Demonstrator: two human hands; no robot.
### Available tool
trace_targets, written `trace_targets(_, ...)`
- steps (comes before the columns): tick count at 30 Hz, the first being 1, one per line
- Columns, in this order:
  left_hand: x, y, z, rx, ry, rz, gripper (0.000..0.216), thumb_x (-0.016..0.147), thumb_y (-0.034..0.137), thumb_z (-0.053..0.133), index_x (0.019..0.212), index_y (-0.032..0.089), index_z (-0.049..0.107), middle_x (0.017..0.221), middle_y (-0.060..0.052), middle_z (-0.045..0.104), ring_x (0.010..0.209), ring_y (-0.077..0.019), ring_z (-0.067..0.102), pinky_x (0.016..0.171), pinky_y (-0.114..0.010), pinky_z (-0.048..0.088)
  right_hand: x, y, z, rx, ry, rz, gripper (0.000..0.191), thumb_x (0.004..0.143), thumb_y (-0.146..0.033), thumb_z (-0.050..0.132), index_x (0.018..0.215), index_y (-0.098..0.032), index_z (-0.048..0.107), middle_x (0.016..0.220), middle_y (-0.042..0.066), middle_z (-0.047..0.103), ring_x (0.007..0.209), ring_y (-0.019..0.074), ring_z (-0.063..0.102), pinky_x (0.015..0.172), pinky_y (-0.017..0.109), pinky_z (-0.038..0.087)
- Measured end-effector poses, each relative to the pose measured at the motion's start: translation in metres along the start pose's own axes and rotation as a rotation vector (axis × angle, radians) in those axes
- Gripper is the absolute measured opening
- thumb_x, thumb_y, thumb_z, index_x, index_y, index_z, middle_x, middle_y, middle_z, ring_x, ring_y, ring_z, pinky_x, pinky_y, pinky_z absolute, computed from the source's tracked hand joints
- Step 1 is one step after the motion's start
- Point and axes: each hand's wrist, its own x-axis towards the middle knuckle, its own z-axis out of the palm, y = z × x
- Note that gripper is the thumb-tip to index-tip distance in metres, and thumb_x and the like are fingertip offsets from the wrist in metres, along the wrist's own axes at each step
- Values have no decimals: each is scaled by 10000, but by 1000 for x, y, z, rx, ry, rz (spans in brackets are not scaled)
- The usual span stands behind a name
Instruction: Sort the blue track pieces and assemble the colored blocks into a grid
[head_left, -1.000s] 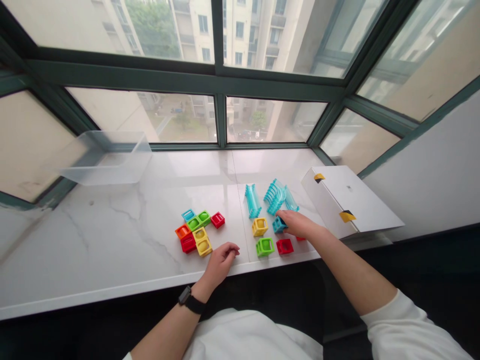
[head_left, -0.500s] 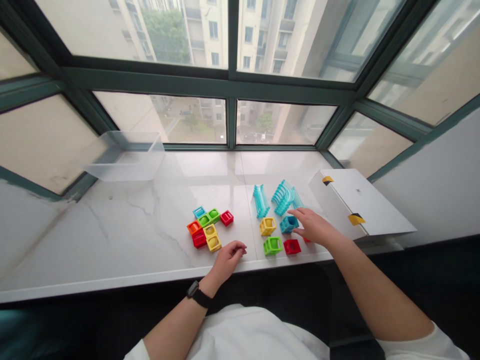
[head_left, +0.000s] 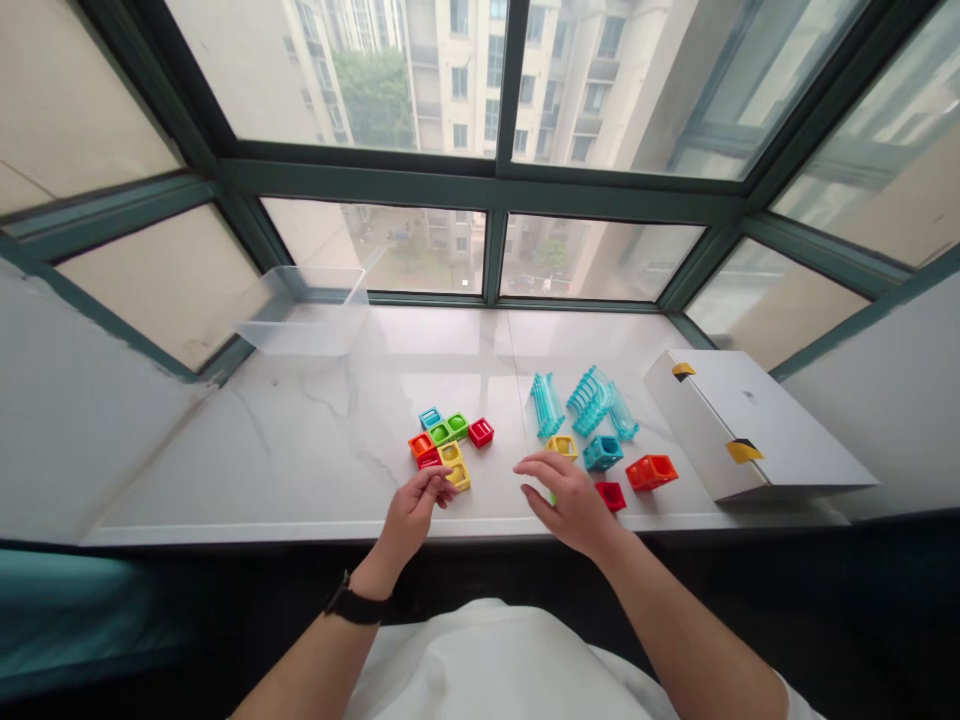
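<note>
My left hand (head_left: 414,510) is at the near side of a cluster of plastic blocks, its fingers drawn together and nothing visible in them. Its fingertips overlap a red block (head_left: 429,458) and the lower of two yellow blocks (head_left: 457,476); contact cannot be made out. Green blocks (head_left: 448,428), a blue block (head_left: 430,418) and an orange block (head_left: 421,445) join them, with another red block (head_left: 481,432) at the right. My right hand (head_left: 570,500) is open, thumb and fingers apart, mostly covering a green block. Around it are a yellow block (head_left: 562,446), a blue block (head_left: 603,453) and a red block (head_left: 611,495).
An orange block (head_left: 651,472) stands farther right. Behind lie translucent blue track pieces (head_left: 547,405), one of them curved (head_left: 591,398). A white box (head_left: 757,420) with yellow-black tabs is at the right. A clear plastic bin (head_left: 307,338) sits back left by the window.
My right hand has moved left and nearer from the blue block to the green one, uncovering the orange block. My left hand has shifted left to the yellow blocks. The view has turned somewhat left.
</note>
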Motion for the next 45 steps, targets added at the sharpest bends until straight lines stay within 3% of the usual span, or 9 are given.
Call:
trace_targets(3, 11, 0, -20, 308, 155, 190, 262, 1031, 384, 543, 1184, 235, 697, 1161, -86, 754, 1122, -262, 696, 1027, -462, 558, 4, -1, 49, 96, -137, 80, 342, 960, -162, 627, 1279, -281, 668, 1239, 84, 670, 1155, 248, 662, 1037, 427, 558)
trace_targets(5, 20, -2, -27, 518, 179, 304, 249, 1016, 319, 552, 1199, 256, 709, 1306, -86, 699, 1277, -284, 620, 1162, -509, 466, 5, 1, 81, 125, -210, 146, 454, 931, -194, 691, 1368, -293, 624, 1305, 91, 628, 1215, 264, 638, 1078, 440, 534)
trace_targets(9, 36, -17, -25, 750, 137, 340, 305, 1004, 248, 527, 1221, 279, 739, 1504, -94, 567, 1447, -339, 470, 1224, -590, 387, 8, 4, 131, 131, -229, 262, 576, 882, -218, 772, 1421, -300, 585, 1363, 113, 573, 1242, 290, 619, 1112, 480, 496)
trace_targets(13, 47, -38, -17, 827, 101, 306, 314, 990, 239, 554, 1222, 294, 759, 1589, -87, 495, 1519, -383, 372, 1235, -657, 341, 12, 5, 154, 88, -157, 279, 457, 890, -214, 760, 1321, -274, 619, 1318, 111, 593, 1205, 290, 620, 1081, 478, 502)
trace_targets(18, 48, -55, -16, 774, 79, 295, 312, 1018, 283, 535, 1233, 266, 761, 1625, -86, 453, 1560, -359, 316, 1268, -617, 327, 14, 9, 160, 27, -125, 312, 241, 910, -235, 727, 1129, -231, 627, 1124, 96, 659, 1040, 290, 650, 956, 445, 540)
trace_targets(27, 45, -62, -20, 708, 59, 300, 310, 1037, 293, 519, 1245, 259, 747, 1660, -76, 403, 1589, -326, 267, 1285, -616, 308, 13, 15, 162, 17, -118, 327, 168, 923, -300, 718, 1011, -225, 596, 1008, 82, 690, 957, 279, 639, 876, 402, 504)
trace_targets(37, 44, -63, -19, 705, 68, 295, 298, 1037, 307, 529, 1235, 254, 745, 1662, -79, 404, 1597, -327, 253, 1293, -607, 299, 5, 18, 146, 93, -42, 469, 187, 917, -391, 659, 907, -250, 537, 895, 29, 665, 853, 241, 649, 774, 341, 497)
trace_targets(45, 45, -62, -20, 714, 69, 292, 299, 1032, 318, 540, 1235, 260, 752, 1653, -78, 424, 1589, -331, 275, 1289, -606, 306, -8, 22, 133, 371, 34, 631, 265, 953, -517, 577, 992, -257, 539, 888, 4, 705, 821, 230, 700, 766, 345, 535)
